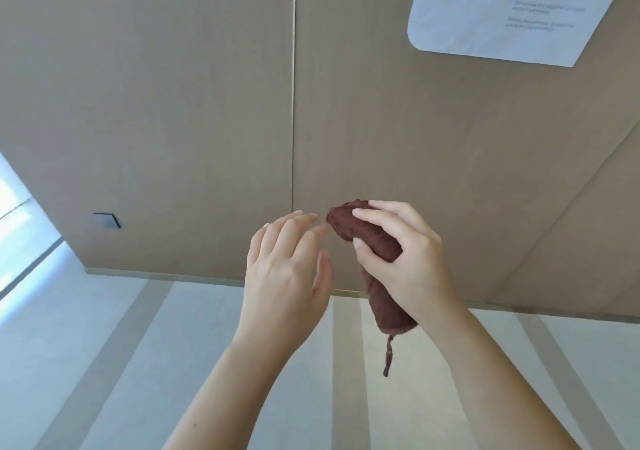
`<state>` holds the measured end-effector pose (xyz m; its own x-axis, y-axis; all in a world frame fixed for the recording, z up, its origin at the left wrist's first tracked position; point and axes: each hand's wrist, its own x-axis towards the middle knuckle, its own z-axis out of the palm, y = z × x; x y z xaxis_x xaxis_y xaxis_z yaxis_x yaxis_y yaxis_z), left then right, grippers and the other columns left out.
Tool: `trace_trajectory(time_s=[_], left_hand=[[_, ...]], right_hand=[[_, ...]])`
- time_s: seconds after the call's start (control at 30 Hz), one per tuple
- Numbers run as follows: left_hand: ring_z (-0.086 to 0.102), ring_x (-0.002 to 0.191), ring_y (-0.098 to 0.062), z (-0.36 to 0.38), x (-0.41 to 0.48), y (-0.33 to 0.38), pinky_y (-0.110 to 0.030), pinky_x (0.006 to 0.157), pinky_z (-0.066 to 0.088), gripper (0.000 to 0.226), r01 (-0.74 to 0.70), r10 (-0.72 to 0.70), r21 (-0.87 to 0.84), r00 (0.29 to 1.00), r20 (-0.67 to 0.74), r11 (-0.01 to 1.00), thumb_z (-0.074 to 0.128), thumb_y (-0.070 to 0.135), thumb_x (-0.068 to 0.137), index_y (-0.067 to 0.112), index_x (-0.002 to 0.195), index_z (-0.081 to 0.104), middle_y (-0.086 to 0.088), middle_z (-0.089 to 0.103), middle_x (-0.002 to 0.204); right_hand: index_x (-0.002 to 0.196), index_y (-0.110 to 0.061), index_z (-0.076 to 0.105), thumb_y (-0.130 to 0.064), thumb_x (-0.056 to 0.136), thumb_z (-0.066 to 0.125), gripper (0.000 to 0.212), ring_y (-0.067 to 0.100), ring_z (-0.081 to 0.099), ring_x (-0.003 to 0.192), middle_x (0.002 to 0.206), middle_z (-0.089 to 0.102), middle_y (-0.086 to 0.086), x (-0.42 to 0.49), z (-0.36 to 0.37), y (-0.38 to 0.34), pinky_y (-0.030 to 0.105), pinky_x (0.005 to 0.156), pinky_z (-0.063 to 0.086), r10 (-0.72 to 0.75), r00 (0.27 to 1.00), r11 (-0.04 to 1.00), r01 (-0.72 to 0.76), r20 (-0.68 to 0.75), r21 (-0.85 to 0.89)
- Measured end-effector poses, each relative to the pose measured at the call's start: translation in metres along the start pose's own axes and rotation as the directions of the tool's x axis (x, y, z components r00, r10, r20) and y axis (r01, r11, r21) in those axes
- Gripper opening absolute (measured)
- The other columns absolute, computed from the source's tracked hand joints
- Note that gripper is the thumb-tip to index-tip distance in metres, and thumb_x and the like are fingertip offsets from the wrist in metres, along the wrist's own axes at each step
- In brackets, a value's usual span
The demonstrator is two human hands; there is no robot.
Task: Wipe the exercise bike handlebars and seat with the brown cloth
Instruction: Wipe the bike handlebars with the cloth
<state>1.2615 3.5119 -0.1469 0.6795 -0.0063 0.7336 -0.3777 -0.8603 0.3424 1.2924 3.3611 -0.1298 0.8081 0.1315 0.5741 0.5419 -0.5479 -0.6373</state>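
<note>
Your right hand (403, 255) is wrapped around the brown cloth (372, 241), which is bunched into a thick roll. Your thumb and fingers press in on it from both sides, so the upper end of the roll pokes out above your fingertips and the lower end hangs down below your palm. A thin loop of the same fabric (388, 356) dangles from that lower end, free of everything.

Your left hand (285, 269) is empty, with its fingers straight, held loosely together and the thumb set apart from them. Its fingertips reach toward the upper end of the cloth and stand just beside it; from this angle you cannot tell whether they touch it. Both forearms are bare and rise from the bottom edge of the view, with the 2 hands close together near the middle.

Behind your hands is a tan panelled wall (173, 103) with 1 narrow vertical seam running down it. A white printed sheet (512, 9) is fixed to the wall at the upper right, its text too blurred to read. A small dark plate (107, 220) sits on the wall at the left, low down. Below the wall is a pale floor with broad grey stripes (104, 363). The exercise bike, its handlebars and its seat do not show in this view
</note>
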Motion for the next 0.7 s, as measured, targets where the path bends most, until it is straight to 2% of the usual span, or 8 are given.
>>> trace_trajectory(time_s=[0.17, 0.3, 0.5, 0.6, 0.7], left_hand=[[0.055, 0.108, -0.025, -0.011, 0.02, -0.065, -0.043, 0.092, 0.042, 0.026, 0.122, -0.115, 0.164, 0.992, -0.051, 0.979, 0.051, 0.013, 0.081, 0.006, 0.102, 0.064, -0.007, 0.064, 0.108], [0.055, 0.107, -0.026, -0.016, 0.035, -0.118, -0.041, 0.092, 0.042, 0.024, 0.265, -0.238, 0.291, 0.963, -0.123, 0.919, 0.057, 0.01, 0.079, 0.005, 0.1, 0.066, -0.008, 0.065, 0.107], [0.057, 0.106, -0.028, -0.007, 0.08, -0.186, -0.039, 0.092, 0.041, 0.022, 0.403, -0.329, 0.452, 0.914, -0.236, 0.796, 0.063, 0.007, 0.078, 0.005, 0.099, 0.066, -0.008, 0.065, 0.106], [0.058, 0.105, -0.028, -0.009, 0.107, -0.212, -0.04, 0.092, 0.042, 0.025, 0.447, -0.35, 0.51, 0.894, -0.28, 0.734, 0.068, 0.004, 0.076, 0.005, 0.1, 0.065, -0.009, 0.065, 0.106], [0.057, 0.105, -0.027, -0.021, 0.119, -0.233, -0.041, 0.092, 0.043, 0.024, 0.511, -0.383, 0.563, 0.86, -0.338, 0.649, 0.062, 0.008, 0.078, 0.006, 0.101, 0.065, -0.008, 0.065, 0.108]], right_hand=[[0.11, -0.023, 0.065, -0.01, 0.078, 0.068, 0.035, 0.007, 0.054, 0.108, 0.115, 0.057, -0.004, 0.06, 0.075, -0.005, 0.02, 0.095, 0.041, -0.133, 0.983, 0.982, 0.114, 0.127, 0.15], [0.108, -0.024, 0.066, -0.012, 0.077, 0.069, 0.033, 0.004, 0.054, 0.105, 0.114, 0.058, -0.006, 0.11, 0.141, -0.005, 0.013, 0.094, 0.039, -0.228, 0.947, 0.952, 0.168, 0.227, 0.254], [0.104, -0.026, 0.067, -0.013, 0.077, 0.068, 0.03, 0.005, 0.055, 0.105, 0.111, 0.057, -0.008, 0.202, 0.226, 0.004, 0.01, 0.092, 0.039, -0.312, 0.904, 0.899, 0.182, 0.291, 0.4], [0.105, -0.027, 0.066, -0.014, 0.078, 0.068, 0.03, 0.007, 0.055, 0.106, 0.112, 0.057, -0.008, 0.243, 0.262, -0.004, 0.016, 0.094, 0.04, -0.399, 0.86, 0.855, 0.224, 0.318, 0.468], [0.105, -0.029, 0.066, -0.016, 0.078, 0.068, 0.03, 0.007, 0.055, 0.107, 0.113, 0.057, -0.009, 0.268, 0.297, -0.022, 0.016, 0.094, 0.04, -0.479, 0.805, 0.802, 0.24, 0.35, 0.547]])
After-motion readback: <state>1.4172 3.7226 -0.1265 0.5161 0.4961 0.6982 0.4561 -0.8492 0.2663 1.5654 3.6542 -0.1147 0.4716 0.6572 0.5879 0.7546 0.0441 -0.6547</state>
